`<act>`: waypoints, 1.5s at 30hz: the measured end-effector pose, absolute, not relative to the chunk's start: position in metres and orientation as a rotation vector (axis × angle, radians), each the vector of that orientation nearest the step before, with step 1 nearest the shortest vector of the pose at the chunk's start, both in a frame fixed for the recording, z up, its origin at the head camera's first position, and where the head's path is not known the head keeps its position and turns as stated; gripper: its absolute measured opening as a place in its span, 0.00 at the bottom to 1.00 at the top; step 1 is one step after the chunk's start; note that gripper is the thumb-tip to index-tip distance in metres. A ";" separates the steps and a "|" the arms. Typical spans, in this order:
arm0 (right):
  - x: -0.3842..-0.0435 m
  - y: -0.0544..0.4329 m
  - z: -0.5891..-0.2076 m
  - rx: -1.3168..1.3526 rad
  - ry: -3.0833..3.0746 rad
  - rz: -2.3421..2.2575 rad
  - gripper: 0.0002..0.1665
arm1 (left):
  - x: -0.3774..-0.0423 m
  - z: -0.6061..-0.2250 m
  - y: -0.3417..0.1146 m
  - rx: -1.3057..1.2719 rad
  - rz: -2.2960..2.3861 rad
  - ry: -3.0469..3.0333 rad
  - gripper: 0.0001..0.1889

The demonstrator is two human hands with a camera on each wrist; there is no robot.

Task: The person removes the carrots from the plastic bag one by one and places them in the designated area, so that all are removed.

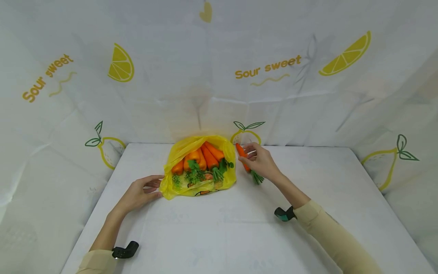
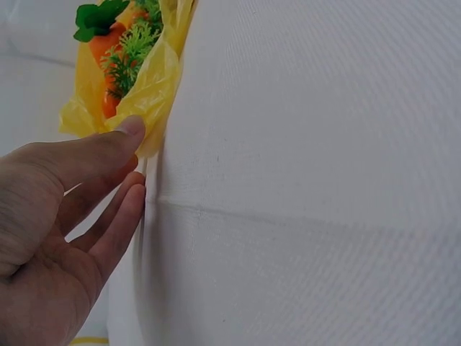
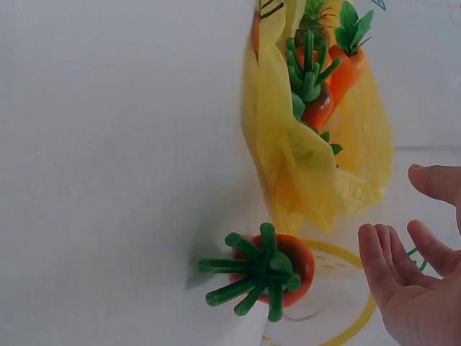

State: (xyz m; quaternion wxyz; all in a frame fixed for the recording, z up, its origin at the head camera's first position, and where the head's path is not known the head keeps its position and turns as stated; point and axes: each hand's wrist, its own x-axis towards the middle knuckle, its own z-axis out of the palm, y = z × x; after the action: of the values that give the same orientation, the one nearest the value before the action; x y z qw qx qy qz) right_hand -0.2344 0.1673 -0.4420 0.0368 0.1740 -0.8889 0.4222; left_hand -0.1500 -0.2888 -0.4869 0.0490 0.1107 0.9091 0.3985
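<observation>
A yellow plastic bag [image 1: 178, 152] lies with its mouth toward me, holding several orange carrots [image 1: 209, 156] with green tops. At the bag's left edge, my left hand [image 1: 141, 192] holds the plastic between thumb and fingers; the left wrist view shows the thumb over the bag's corner [image 2: 155, 108]. Right of the bag, a single carrot [image 1: 240, 150] lies on the table, its green stems [image 3: 248, 277] pointing toward me. My right hand [image 1: 261, 161] is beside this carrot. In the right wrist view the fingers [image 3: 389, 263] are spread apart from the carrot, with nothing between them.
The white table [image 1: 212, 232] ends at the back against a white cloth [image 1: 164, 76] printed with lemons and lettering. The bag and the loose carrot lie near that back edge. Each wrist carries a black camera [image 1: 126, 250].
</observation>
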 end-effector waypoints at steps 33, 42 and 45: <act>-0.273 0.108 -0.431 0.969 -2.718 1.532 0.26 | -0.149 -0.487 -0.289 0.341 1.213 2.774 0.30; -0.287 0.102 -0.449 0.925 -2.821 1.404 0.26 | -0.150 -0.488 -0.290 0.354 1.213 2.783 0.30; -0.289 0.102 -0.455 0.893 -2.865 1.355 0.25 | -0.150 -0.490 -0.290 0.353 1.199 2.792 0.30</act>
State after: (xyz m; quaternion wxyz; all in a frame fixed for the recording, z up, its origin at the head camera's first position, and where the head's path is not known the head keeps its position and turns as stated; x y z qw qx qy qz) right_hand -0.2895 0.1020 -0.4547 -0.0755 0.2704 -0.8676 0.4104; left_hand -0.1503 -0.2904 -0.4898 0.0415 0.1152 0.9120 0.3915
